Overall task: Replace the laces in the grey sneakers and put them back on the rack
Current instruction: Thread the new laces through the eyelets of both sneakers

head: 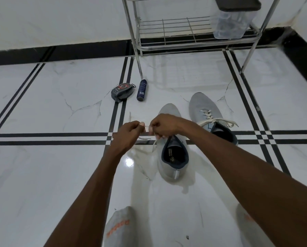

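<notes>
Two grey sneakers stand on the white tiled floor, toes pointing away from me. The near sneaker [173, 157] is below my hands, and its lacing area is hidden by my right hand. My left hand [129, 132] pinches a white lace [145, 128] just left of that shoe. My right hand [164, 126] grips the same lace over the shoe's tongue, with loose lace ends trailing onto the floor. The far sneaker [207, 111] on the right is laced and tied in white. The metal rack [193, 41] stands at the back against the wall.
A dark shoe-polish sponge case [122, 92] and a dark blue spray can [142, 90] lie on the floor near the rack's left leg. A clear container [233, 24] with a dark lid sits on the rack's lower shelf. My grey-socked foot [120, 227] shows at the bottom.
</notes>
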Demonstrator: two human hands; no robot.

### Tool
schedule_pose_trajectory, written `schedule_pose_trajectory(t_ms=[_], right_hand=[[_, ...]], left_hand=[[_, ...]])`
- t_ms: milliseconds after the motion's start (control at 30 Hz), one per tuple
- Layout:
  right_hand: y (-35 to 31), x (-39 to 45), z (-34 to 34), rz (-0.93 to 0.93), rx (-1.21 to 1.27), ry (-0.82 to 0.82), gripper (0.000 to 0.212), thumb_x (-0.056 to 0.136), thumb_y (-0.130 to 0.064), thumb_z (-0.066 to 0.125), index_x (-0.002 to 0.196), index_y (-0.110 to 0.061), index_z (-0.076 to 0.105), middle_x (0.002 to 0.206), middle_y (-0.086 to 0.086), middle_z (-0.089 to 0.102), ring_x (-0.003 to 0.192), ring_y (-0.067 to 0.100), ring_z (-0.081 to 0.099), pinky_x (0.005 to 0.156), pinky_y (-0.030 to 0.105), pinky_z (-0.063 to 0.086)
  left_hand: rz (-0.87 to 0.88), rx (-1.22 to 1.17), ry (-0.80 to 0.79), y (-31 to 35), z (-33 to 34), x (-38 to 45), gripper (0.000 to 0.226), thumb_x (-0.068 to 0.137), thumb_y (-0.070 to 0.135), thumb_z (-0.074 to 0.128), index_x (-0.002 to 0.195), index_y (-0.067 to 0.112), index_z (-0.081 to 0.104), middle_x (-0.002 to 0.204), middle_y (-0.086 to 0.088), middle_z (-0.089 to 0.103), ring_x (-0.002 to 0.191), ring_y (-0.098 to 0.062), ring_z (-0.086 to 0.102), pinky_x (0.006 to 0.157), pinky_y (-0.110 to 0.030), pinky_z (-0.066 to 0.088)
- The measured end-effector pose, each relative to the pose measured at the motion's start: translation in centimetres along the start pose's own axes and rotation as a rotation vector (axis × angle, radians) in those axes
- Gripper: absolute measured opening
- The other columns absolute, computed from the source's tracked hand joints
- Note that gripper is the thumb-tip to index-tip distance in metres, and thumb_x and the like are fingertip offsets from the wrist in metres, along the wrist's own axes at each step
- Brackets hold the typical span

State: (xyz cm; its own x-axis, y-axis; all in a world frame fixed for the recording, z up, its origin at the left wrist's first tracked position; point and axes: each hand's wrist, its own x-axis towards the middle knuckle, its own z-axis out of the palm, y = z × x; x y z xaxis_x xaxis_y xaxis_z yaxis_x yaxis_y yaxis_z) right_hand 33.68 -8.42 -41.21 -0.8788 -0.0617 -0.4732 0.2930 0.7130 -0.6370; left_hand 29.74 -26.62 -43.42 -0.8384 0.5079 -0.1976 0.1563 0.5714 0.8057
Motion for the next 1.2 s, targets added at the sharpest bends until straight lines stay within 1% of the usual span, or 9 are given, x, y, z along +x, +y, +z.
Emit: schedule_pose_trajectory(t_ms=[133,200,300,400,533,833,933,1033,1200], right_hand=[[1.7,0.3,-1.9,0.125,0.127,0.499,0.046,0.095,-0.009,0.059,0.14,-0.011,0.055,0.128,0.014,0.065,0.106,0.027,0.066,0.087,0.03,0.052],[1.1,-0.2,-1.8,0.026,0.077,0.324,0.064,0.096,-0.019,0.064,0.154,-0.021,0.037,0.13,0.012,0.064,0.091,0.013,0.063,0.089,0.029,0.049],[0.0,-0.5,0.0,-0.053,-0.047,0.064,0.033,0.1,-0.024,0.058,0.133,-0.021,0.061,0.094,0.002,0.077,0.067,-0.002,0.057,0.081,0.026,0.049],[0.3,-0.1,0.7,-0.036,-0.028,0.173,0.025,0.101,-0.017,0.052,0.108,-0.015,0.075,0.075,-0.005,0.069,0.074,0.011,0.062,0.066,0.023,0.046],[0.6,-0.3,0.9,-0.01,-0.033,0.174,0.027,0.102,-0.017,0.05,0.109,-0.016,0.076,0.096,0.004,0.069,0.076,0.013,0.057,0.06,0.016,0.04],[2.8,-3.0,0.5,0.01,0.444,0.352,0.016,0.093,-0.02,0.064,0.109,-0.02,0.065,0.082,0.001,0.075,0.061,0.007,0.06,0.064,0.027,0.048],[4.9,-4.8,-0.4,0.116,0.374,0.505,0.014,0.086,-0.03,0.07,0.096,-0.021,0.066,0.088,-0.001,0.072,0.077,0.014,0.066,0.071,0.031,0.052],[5.3,-6.0,-0.1,0.206,0.214,0.316,0.025,0.081,-0.036,0.076,0.098,-0.019,0.068,0.09,-0.005,0.068,0.084,0.016,0.066,0.073,0.03,0.054],[4.7,-5.6,2.2,0.17,-0.038,0.453,0.021,0.082,-0.029,0.071,0.088,-0.009,0.073,0.083,0.005,0.072,0.081,0.023,0.068,0.077,0.038,0.058]], left_hand=[[-0.021,-0.066,0.018,-1.5,-0.3,-0.4,0.04,0.106,0.039,0.045,0.075,0.02,0.063,0.074,0.006,0.061,0.077,-0.013,0.055,0.075,-0.033,0.04],[-0.03,-0.058,0.019,-1.5,-0.1,-0.2,0.04,0.106,0.04,0.046,0.075,0.021,0.063,0.073,0.005,0.061,0.076,-0.014,0.055,0.074,-0.032,0.04],[-0.021,0.004,0.005,-0.4,0.4,0.3,0.04,0.102,0.047,0.047,0.073,0.023,0.062,0.071,0.006,0.06,0.073,-0.014,0.055,0.074,-0.034,0.041],[0.002,0.047,0.077,-0.1,0.4,0.3,0.039,0.102,0.045,0.053,0.084,0.014,0.069,0.075,0.002,0.067,0.07,-0.012,0.058,0.066,-0.028,0.044],[-0.01,-0.03,0.273,-1.3,-0.3,0.0,0.032,0.098,0.043,0.062,0.092,0.014,0.075,0.082,-0.001,0.07,0.068,-0.011,0.06,0.064,-0.023,0.044],[-0.138,-0.903,0.279,1.6,0.5,0.7,0.032,0.093,0.022,0.074,0.111,-0.003,0.064,0.105,-0.013,0.077,0.069,-0.01,0.061,0.069,-0.021,0.055],[-0.063,-0.79,0.334,2.3,1.0,1.0,0.033,0.091,0.019,0.076,0.107,-0.007,0.066,0.093,-0.019,0.075,0.069,-0.016,0.065,0.072,-0.026,0.058],[0.006,-0.579,0.365,2.8,1.9,1.1,0.02,0.091,0.013,0.075,0.098,-0.005,0.072,0.081,-0.019,0.074,0.065,-0.023,0.07,0.071,-0.031,0.062],[0.093,-0.262,0.159,3.2,4.1,1.2,0.01,0.093,0.006,0.069,0.092,-0.003,0.074,0.075,-0.016,0.074,0.064,-0.018,0.073,0.066,-0.026,0.06]])
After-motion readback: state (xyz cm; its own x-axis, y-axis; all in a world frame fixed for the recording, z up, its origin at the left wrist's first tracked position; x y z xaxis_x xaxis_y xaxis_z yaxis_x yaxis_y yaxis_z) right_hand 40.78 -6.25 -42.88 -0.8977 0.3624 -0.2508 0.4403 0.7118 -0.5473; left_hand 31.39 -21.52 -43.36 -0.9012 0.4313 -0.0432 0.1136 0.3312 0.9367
